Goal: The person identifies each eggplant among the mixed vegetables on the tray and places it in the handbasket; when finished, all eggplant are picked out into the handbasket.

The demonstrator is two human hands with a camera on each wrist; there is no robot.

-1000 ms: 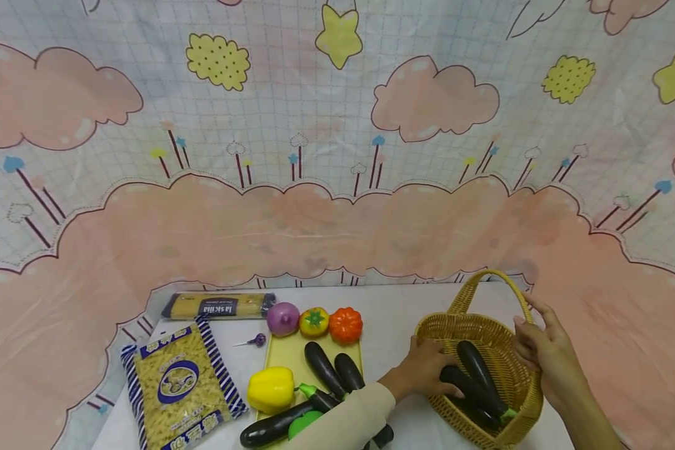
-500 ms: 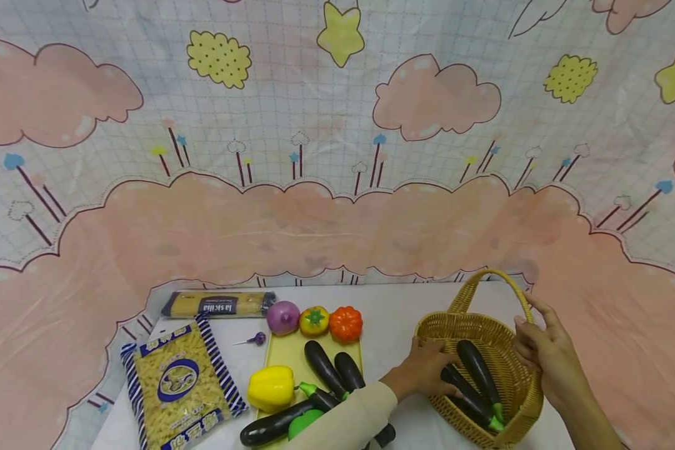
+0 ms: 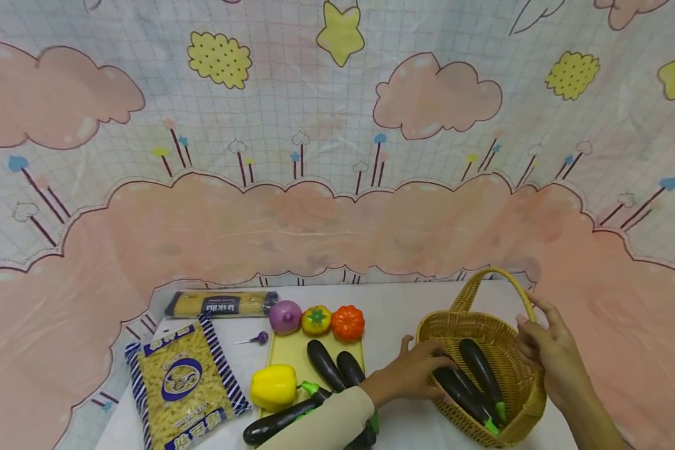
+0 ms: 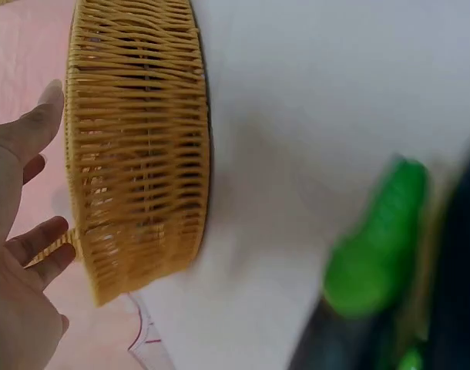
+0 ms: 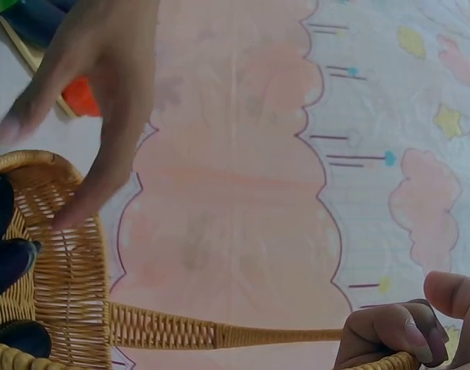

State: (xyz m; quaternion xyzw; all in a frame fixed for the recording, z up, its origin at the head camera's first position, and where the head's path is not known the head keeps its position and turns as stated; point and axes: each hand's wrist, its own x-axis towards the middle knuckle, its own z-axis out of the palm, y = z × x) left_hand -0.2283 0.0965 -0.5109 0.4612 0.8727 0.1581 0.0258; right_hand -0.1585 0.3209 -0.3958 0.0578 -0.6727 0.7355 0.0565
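A wicker basket point(image 3: 472, 325) with an arched handle stands at the right of the table. My right hand point(image 3: 554, 353) grips the basket's handle, its fingers curled round it in the right wrist view. Inside lie dark eggplants, an upper one point(image 3: 480, 369) and a lower one point(image 3: 461, 394) side by side in the head view; the right wrist view shows three dark eggplant ends point(image 5: 8, 266). Over the basket's left rim is my left hand point(image 3: 410, 375), close beside the lower eggplant. The left wrist view shows its fingers spread apart, with nothing between them.
Left of the basket, a pale yellow tray point(image 3: 289, 347) bears several eggplants point(image 3: 324, 365) and a yellow bell pepper point(image 3: 273, 387). An onion point(image 3: 285, 317), a yellow fruit point(image 3: 316, 320) and an orange pumpkin point(image 3: 347, 323) line its back edge. A pasta bag point(image 3: 185, 400) and spaghetti pack point(image 3: 219, 304) lie farther left.
My left hand has let go of the lower eggplant and drawn back left. The eggplants in the basket have shifted, green ends slightly leftward. The right hand stays on the handle.
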